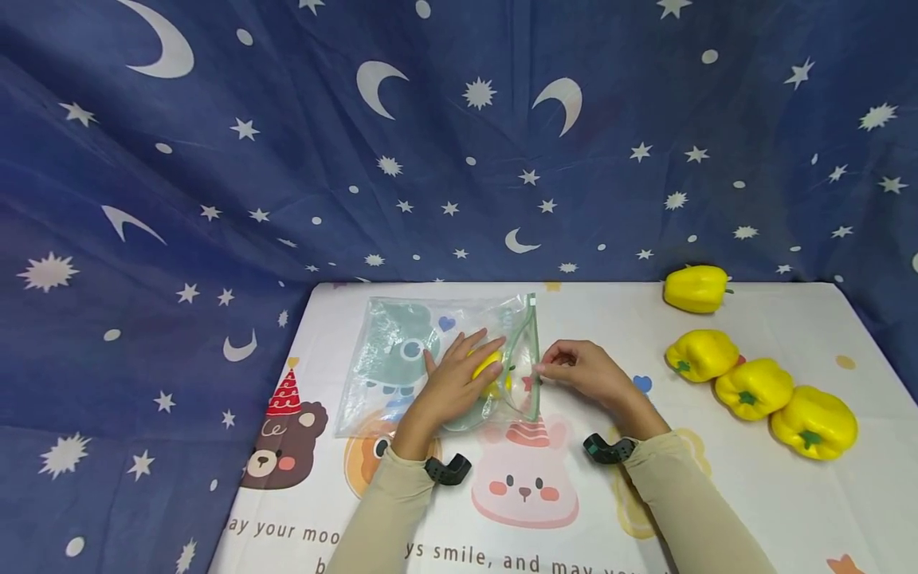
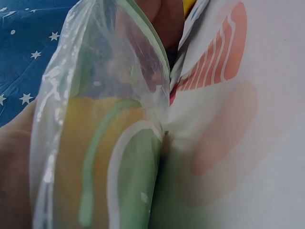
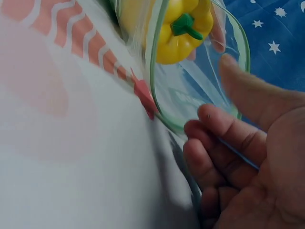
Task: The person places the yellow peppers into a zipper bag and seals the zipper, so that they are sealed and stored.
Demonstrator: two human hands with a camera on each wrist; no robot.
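A clear zip bag [image 1: 362, 375] with a green-edged mouth lies on the table, its mouth toward the right. Inside, close to that mouth, is a yellow bell pepper [image 3: 167, 51], green stem facing out in the right wrist view. My left hand [image 1: 450, 389] rests on the bag over the pepper, fingers spread. At the bag's mouth is my right hand [image 1: 590, 371], fingers loosely bent and the thumb apart from them. Its fingertips are right at the green rim [image 3: 175, 127], which stands parted in the right wrist view.
Several more yellow bell peppers [image 1: 753, 389] are on the right of the table, one [image 1: 694, 288] near the back edge. A printed white cloth [image 1: 610, 550] covers the table. Behind and to the left hangs a blue curtain [image 1: 430, 159] with moons and stars.
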